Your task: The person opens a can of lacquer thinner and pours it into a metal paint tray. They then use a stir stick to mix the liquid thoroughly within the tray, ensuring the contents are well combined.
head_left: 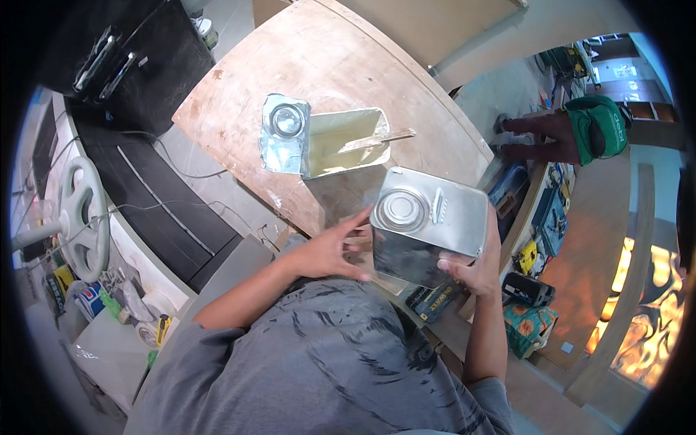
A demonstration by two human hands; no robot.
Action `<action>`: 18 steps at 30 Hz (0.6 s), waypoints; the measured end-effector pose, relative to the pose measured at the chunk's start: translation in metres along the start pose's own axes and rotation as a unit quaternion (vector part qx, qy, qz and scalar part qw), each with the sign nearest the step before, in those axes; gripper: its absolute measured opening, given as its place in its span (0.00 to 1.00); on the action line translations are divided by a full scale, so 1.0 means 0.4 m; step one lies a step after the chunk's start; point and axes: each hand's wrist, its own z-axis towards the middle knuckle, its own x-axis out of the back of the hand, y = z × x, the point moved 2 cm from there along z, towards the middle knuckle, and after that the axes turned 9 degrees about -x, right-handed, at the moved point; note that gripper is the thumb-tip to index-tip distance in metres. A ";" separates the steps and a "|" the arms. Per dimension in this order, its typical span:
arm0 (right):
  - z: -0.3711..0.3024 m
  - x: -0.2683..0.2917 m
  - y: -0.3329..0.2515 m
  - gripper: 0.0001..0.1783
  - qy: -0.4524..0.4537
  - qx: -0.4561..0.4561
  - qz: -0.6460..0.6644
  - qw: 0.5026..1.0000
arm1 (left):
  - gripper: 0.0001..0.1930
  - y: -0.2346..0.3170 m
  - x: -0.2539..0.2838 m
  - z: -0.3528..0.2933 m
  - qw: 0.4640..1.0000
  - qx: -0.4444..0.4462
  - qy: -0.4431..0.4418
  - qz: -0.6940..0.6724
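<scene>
A rectangular metal can (460, 205) with a round cap and a small handle on top is held up in front of my body. My right hand (478, 264) grips its right side, thumb across the near face. Beside the can's left side is my left hand (330, 250), open with fingers spread; whether a fingertip touches the metal I cannot tell. Beyond, on the wooden table (239, 94), lies a cut-open can (341, 127) with its top folded back to the left (286, 156). A flat wooden stick (377, 139) rests across its opening.
A pale handwheel (80, 217) and a dark machine bed (159, 196) stand at left, with loose cables. At right, a person in a green shirt (591, 134) bends near a shelf of tools (551, 210). A black tool case (433, 299) lies below the can.
</scene>
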 end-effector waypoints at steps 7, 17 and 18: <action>0.119 -0.039 -0.110 0.65 -0.082 0.006 -0.119 0.989 | 0.19 0.026 -0.020 0.079 0.999 0.023 -0.009 -0.038; 0.193 -0.042 -0.175 0.68 -0.117 0.023 -0.237 0.964 | 0.17 0.037 -0.058 0.107 0.997 -0.052 0.015 -0.062; 0.197 -0.044 -0.183 0.68 -0.119 0.022 -0.234 0.965 | 0.17 0.035 -0.060 0.111 0.997 -0.062 0.018 -0.051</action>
